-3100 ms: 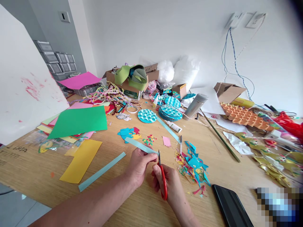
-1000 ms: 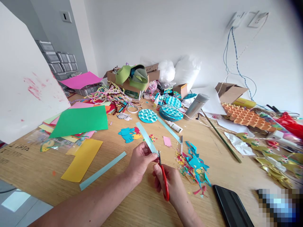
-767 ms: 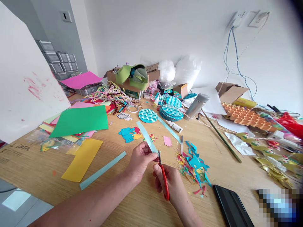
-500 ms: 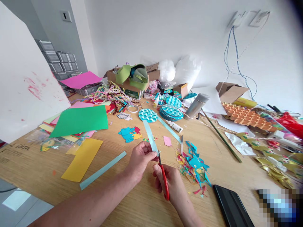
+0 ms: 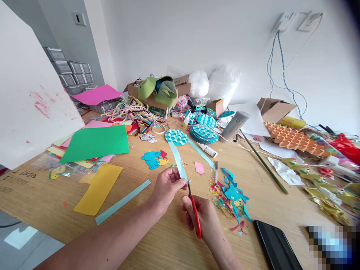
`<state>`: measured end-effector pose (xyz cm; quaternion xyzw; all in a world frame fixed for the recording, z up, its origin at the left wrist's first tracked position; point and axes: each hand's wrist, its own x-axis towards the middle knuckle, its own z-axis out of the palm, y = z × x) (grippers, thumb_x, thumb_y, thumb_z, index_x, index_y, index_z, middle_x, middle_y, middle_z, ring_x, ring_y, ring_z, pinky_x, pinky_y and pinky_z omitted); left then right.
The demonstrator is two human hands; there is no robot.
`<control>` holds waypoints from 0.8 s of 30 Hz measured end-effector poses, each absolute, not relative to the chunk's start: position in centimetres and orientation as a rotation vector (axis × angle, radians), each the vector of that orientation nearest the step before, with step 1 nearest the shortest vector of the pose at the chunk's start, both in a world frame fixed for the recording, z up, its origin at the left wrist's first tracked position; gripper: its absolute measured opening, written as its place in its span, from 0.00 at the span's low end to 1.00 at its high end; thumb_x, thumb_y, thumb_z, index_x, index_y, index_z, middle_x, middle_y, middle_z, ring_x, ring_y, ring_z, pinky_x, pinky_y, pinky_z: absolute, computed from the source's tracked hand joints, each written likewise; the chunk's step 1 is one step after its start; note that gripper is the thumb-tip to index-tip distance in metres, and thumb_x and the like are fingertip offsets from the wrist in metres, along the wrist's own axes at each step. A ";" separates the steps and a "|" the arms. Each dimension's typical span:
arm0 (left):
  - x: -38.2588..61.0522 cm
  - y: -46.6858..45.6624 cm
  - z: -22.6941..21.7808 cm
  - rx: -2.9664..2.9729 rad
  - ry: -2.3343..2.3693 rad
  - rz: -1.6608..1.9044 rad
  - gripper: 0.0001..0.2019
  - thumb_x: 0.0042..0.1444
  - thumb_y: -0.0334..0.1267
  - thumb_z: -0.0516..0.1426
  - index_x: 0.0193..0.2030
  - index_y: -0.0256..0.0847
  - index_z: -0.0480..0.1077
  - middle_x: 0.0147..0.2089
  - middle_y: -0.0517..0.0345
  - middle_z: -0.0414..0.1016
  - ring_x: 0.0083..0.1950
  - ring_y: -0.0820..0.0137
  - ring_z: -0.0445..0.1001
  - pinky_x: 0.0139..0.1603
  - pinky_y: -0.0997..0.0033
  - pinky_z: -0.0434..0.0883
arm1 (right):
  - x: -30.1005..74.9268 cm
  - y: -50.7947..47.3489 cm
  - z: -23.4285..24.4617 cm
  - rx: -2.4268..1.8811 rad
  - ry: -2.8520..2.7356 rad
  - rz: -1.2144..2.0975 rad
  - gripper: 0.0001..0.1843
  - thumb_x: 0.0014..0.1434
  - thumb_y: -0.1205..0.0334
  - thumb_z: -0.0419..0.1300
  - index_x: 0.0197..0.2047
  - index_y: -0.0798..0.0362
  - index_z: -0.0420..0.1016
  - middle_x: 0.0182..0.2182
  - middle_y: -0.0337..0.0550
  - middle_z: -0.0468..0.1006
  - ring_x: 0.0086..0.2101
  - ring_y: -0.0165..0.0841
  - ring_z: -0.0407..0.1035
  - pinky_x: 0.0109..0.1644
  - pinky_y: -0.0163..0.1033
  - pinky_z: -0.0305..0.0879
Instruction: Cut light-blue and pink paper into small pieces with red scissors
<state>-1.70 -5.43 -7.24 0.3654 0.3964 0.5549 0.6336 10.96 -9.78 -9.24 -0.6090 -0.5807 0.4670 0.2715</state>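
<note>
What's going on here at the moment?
A person's left hand pinches a narrow pale blue paper strip near its closer end. The right hand holds red-handled metal scissors, with the blades at that end. A second pale blue paper strip lies on the light brown wooden table, left of the left hand. Bright blue and multicoloured paper scraps lie beyond the right hand, off to its right.

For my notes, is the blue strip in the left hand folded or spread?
Spread, where visible: the blue strip extends in one length from the left hand.
</note>
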 end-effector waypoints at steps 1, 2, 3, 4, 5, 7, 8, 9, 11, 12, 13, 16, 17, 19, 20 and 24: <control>-1.7 -5.4 -7.3 0.841 0.906 1.264 0.07 0.41 0.33 0.63 0.27 0.37 0.69 0.26 0.60 0.72 0.28 0.73 0.71 0.33 0.73 0.69 | 11.0 -9.8 -9.2 -1.638 -1.558 1.264 0.31 0.54 0.32 0.52 0.22 0.54 0.64 0.11 0.38 0.68 0.12 0.26 0.61 0.15 0.29 0.51; -1.7 -5.4 -7.3 0.845 0.905 1.261 0.07 0.41 0.33 0.63 0.27 0.36 0.69 0.26 0.60 0.72 0.28 0.73 0.71 0.33 0.73 0.69 | 11.0 -9.8 -9.2 -1.634 -1.547 1.275 0.30 0.54 0.33 0.52 0.22 0.54 0.64 0.11 0.38 0.68 0.12 0.26 0.61 0.15 0.29 0.51; -1.8 -5.4 -7.3 0.850 0.902 1.258 0.07 0.41 0.33 0.63 0.27 0.36 0.69 0.26 0.60 0.72 0.28 0.73 0.71 0.33 0.73 0.69 | 10.9 -9.8 -9.2 -1.628 -1.534 1.291 0.30 0.54 0.33 0.53 0.22 0.54 0.64 0.11 0.38 0.68 0.12 0.26 0.60 0.15 0.29 0.51; -1.8 -5.4 -7.3 0.854 0.899 1.257 0.07 0.41 0.33 0.63 0.27 0.36 0.69 0.27 0.60 0.72 0.28 0.73 0.71 0.33 0.73 0.69 | 10.9 -9.8 -9.2 -1.617 -1.520 1.310 0.30 0.54 0.33 0.53 0.23 0.54 0.64 0.11 0.38 0.68 0.12 0.26 0.60 0.15 0.29 0.51; -1.8 -5.4 -7.3 0.859 0.897 1.256 0.07 0.41 0.33 0.63 0.28 0.36 0.69 0.27 0.60 0.72 0.28 0.73 0.71 0.33 0.73 0.69 | 10.9 -9.8 -9.2 -1.605 -1.507 1.326 0.30 0.54 0.33 0.53 0.23 0.54 0.64 0.11 0.38 0.68 0.12 0.26 0.60 0.15 0.29 0.51; -1.8 -5.4 -7.3 0.869 0.899 1.251 0.07 0.41 0.33 0.62 0.28 0.36 0.69 0.27 0.60 0.72 0.27 0.73 0.72 0.32 0.73 0.69 | 10.8 -9.8 -9.1 -1.585 -1.482 1.343 0.30 0.53 0.32 0.53 0.22 0.54 0.64 0.11 0.37 0.68 0.12 0.26 0.60 0.15 0.29 0.51; -1.8 -5.4 -7.3 0.871 0.902 1.248 0.07 0.41 0.33 0.62 0.28 0.36 0.69 0.27 0.60 0.72 0.27 0.73 0.72 0.32 0.73 0.69 | 10.7 -9.8 -9.1 -1.580 -1.472 1.343 0.30 0.53 0.32 0.53 0.22 0.54 0.64 0.11 0.37 0.68 0.12 0.26 0.60 0.15 0.29 0.50; -1.8 -5.4 -7.3 0.872 0.907 1.245 0.07 0.41 0.33 0.62 0.28 0.36 0.69 0.27 0.60 0.72 0.27 0.73 0.72 0.32 0.73 0.69 | 10.7 -9.8 -9.1 -1.579 -1.465 1.341 0.30 0.52 0.32 0.53 0.22 0.54 0.63 0.11 0.37 0.67 0.11 0.26 0.60 0.15 0.29 0.50; -1.8 -5.4 -7.3 0.869 0.917 1.240 0.07 0.41 0.33 0.62 0.28 0.36 0.69 0.27 0.59 0.73 0.27 0.72 0.72 0.31 0.73 0.69 | 10.7 -9.8 -9.0 -1.582 -1.460 1.338 0.30 0.52 0.32 0.53 0.21 0.54 0.62 0.11 0.38 0.68 0.11 0.26 0.60 0.15 0.29 0.49; -1.7 -5.5 -7.2 0.867 0.920 1.242 0.07 0.41 0.33 0.62 0.28 0.36 0.69 0.27 0.59 0.73 0.27 0.72 0.72 0.31 0.73 0.69 | 10.7 -9.8 -9.0 -1.582 -1.464 1.338 0.30 0.52 0.32 0.53 0.21 0.53 0.62 0.11 0.38 0.68 0.11 0.26 0.60 0.15 0.28 0.49; -1.7 -5.5 -7.2 0.866 0.922 1.244 0.07 0.41 0.33 0.62 0.28 0.36 0.69 0.27 0.59 0.73 0.27 0.72 0.72 0.31 0.73 0.69 | 10.7 -9.8 -9.0 -1.585 -1.468 1.337 0.30 0.52 0.32 0.53 0.21 0.53 0.62 0.11 0.38 0.68 0.11 0.25 0.60 0.15 0.28 0.49; -1.7 -5.5 -7.2 0.865 0.920 1.251 0.07 0.41 0.33 0.63 0.27 0.37 0.68 0.27 0.59 0.73 0.27 0.72 0.72 0.31 0.72 0.69 | 10.8 -9.8 -8.9 -1.601 -1.483 1.329 0.31 0.52 0.32 0.53 0.21 0.53 0.62 0.11 0.39 0.68 0.12 0.26 0.60 0.15 0.29 0.50; -1.7 -5.5 -7.1 0.865 0.918 1.254 0.07 0.40 0.33 0.63 0.27 0.37 0.68 0.27 0.59 0.73 0.27 0.72 0.72 0.32 0.72 0.69 | 10.8 -9.8 -8.9 -1.601 -1.490 1.328 0.31 0.53 0.32 0.53 0.21 0.54 0.63 0.12 0.39 0.69 0.12 0.26 0.60 0.15 0.29 0.50; -1.7 -5.5 -7.1 0.864 0.917 1.260 0.07 0.40 0.32 0.63 0.27 0.37 0.69 0.26 0.60 0.73 0.27 0.73 0.72 0.32 0.72 0.69 | 10.9 -9.8 -8.9 -1.588 -1.506 1.334 0.31 0.53 0.32 0.53 0.21 0.54 0.64 0.12 0.39 0.69 0.13 0.26 0.61 0.16 0.29 0.51; -1.7 -5.5 -7.1 0.863 0.917 1.264 0.07 0.40 0.32 0.63 0.27 0.37 0.69 0.26 0.60 0.73 0.27 0.73 0.72 0.32 0.73 0.69 | 10.9 -9.8 -8.9 -1.581 -1.512 1.338 0.31 0.54 0.32 0.52 0.21 0.55 0.64 0.12 0.39 0.69 0.13 0.26 0.61 0.16 0.29 0.52; -1.8 -5.5 -7.1 0.857 0.919 1.259 0.07 0.40 0.33 0.63 0.27 0.37 0.69 0.26 0.60 0.73 0.27 0.73 0.72 0.31 0.73 0.69 | 10.8 -9.8 -8.8 -1.586 -1.502 1.336 0.31 0.53 0.32 0.53 0.22 0.54 0.63 0.12 0.39 0.69 0.12 0.26 0.61 0.15 0.29 0.51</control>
